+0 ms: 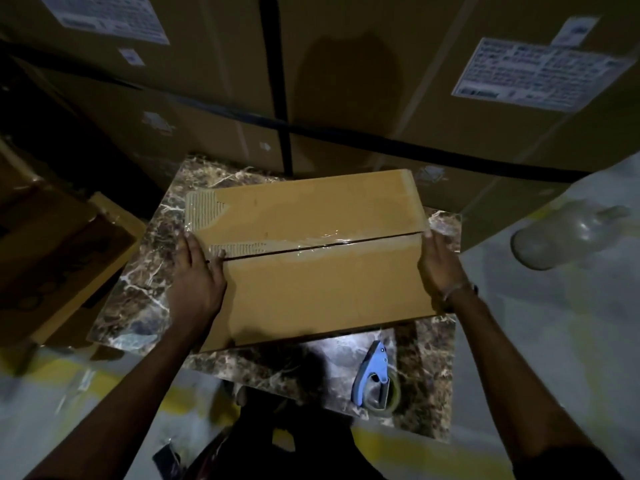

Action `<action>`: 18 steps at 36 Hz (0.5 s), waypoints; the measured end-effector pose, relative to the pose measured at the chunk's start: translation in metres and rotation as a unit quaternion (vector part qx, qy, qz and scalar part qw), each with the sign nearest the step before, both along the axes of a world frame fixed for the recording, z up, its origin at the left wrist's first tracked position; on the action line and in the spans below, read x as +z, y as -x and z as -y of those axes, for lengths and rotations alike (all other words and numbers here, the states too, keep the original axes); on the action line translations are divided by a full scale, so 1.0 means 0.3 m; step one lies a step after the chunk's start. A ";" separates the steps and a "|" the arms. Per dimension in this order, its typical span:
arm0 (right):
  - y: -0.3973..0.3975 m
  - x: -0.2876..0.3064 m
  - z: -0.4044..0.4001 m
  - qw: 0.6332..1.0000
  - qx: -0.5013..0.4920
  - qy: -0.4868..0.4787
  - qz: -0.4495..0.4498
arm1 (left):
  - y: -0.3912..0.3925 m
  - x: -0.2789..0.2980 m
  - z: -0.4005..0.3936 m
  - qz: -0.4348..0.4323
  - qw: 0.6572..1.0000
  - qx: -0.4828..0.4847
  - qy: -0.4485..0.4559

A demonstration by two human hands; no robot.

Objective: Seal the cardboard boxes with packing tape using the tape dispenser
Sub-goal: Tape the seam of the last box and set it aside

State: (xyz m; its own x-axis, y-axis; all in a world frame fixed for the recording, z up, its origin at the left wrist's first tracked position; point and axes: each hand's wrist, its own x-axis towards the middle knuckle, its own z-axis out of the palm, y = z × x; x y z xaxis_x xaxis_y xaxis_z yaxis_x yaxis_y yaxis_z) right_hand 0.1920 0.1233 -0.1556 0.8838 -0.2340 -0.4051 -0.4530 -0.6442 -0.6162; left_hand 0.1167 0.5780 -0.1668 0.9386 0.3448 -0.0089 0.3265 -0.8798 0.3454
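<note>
A brown cardboard box [311, 271] lies on a marble-patterned table top [138, 292], its two top flaps meeting in a centre seam covered by clear tape [311, 242]. My left hand [195, 271] presses flat against the box's left end at the seam, thumb on top. My right hand [438, 261] presses flat against the right end. A blue tape dispenser [375, 379] with a roll of tape lies on the table near its front right corner, apart from both hands.
Large stacked cartons with white labels [540, 74] and black straps stand right behind the table. An open carton [59, 258] sits at the left. A clear plastic bottle [561, 237] lies at the right. The floor shows yellow lines.
</note>
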 end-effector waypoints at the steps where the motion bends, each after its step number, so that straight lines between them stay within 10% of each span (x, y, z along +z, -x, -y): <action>1: 0.051 0.006 -0.003 1.000 -0.014 0.016 -0.001 | 0.001 0.007 0.007 -0.003 1.000 0.001 -0.003; 8: 0.312 -0.018 -0.049 0.979 -0.191 0.014 0.061 | 0.012 0.056 0.036 -0.020 0.998 0.063 0.010; 18: 0.207 0.143 -0.071 0.981 -0.180 -0.061 0.042 | 0.080 0.201 0.048 -0.072 0.940 0.216 0.254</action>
